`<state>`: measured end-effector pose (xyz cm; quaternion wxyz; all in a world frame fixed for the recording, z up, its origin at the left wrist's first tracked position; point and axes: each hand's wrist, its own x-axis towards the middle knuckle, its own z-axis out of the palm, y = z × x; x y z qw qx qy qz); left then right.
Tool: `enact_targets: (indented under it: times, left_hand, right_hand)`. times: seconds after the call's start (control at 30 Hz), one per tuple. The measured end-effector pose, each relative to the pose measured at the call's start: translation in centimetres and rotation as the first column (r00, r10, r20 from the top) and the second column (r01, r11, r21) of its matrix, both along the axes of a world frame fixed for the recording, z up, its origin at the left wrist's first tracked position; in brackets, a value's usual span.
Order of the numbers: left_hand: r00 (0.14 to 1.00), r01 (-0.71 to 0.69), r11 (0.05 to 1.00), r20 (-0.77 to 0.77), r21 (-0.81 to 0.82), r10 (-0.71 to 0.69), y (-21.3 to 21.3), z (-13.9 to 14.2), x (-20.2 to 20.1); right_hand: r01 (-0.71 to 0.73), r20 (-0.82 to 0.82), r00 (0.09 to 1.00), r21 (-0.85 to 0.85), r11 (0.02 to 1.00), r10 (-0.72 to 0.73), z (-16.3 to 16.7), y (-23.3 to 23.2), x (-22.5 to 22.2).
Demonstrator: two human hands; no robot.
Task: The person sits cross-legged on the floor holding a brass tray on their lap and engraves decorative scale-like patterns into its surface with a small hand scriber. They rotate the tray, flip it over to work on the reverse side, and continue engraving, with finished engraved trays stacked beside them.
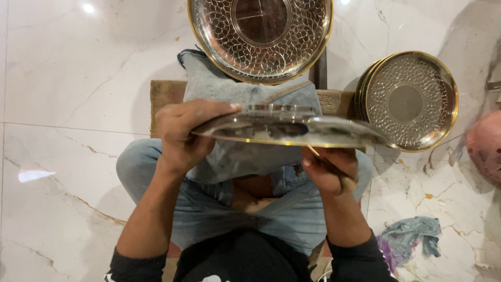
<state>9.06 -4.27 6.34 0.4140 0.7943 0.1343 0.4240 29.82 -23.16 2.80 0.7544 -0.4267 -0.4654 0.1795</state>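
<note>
Left hand fingers: the left hand (182,137) curls over the near-left rim of a metal plate (292,130), thumb on top and the other fingers wrapped underneath, pinching the edge.
Right hand fingers: the right hand (330,169) sits under the plate's right part, fingers folded together around a thin tool (334,168) with a wooden handle; its tip meets the plate's underside, though the exact contact is hidden.
Held plate: seen almost edge-on across the middle of the frame, tilted flat toward the camera, silvery with a brass-coloured rim, its top surface reflecting light.
Beneath the hands: a folded piece of denim cloth (245,125) lies over the person's lap, just behind and under the plate; bent knees in blue jeans show at centre left and centre right.
Seat: a low wooden block (166,99) shows at the cloth's left and right sides.
Top centre: a second embossed plate (261,36) with a petal pattern and a brass rim stands behind the cloth.
Upper right: a stack of similar plates (409,102) leans on the floor, patterned face toward the camera.
Lower right: a crumpled rag (409,237), blue-grey and purple, lies on the marble floor (68,78).
Right edge: part of a pink object (486,149), too cropped to identify.
</note>
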Motion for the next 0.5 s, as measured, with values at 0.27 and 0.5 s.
enact_targets:
  times: [0.27, 0.5]
  left_hand:
    - [0.993, 0.057, 0.995, 0.099, 0.087, -0.065, 1.0, -1.6, 0.1]
    - [0.993, 0.051, 0.993, 0.098, 0.108, -0.061, 1.8, -2.4, 0.9]
  right_hand:
    - [0.243, 0.540, 0.823, -0.053, 0.969, -0.177, -1.4, -0.6, 1.5]
    - [0.257, 0.558, 0.807, -0.037, 0.966, -0.194, -2.0, 0.2, 2.5]
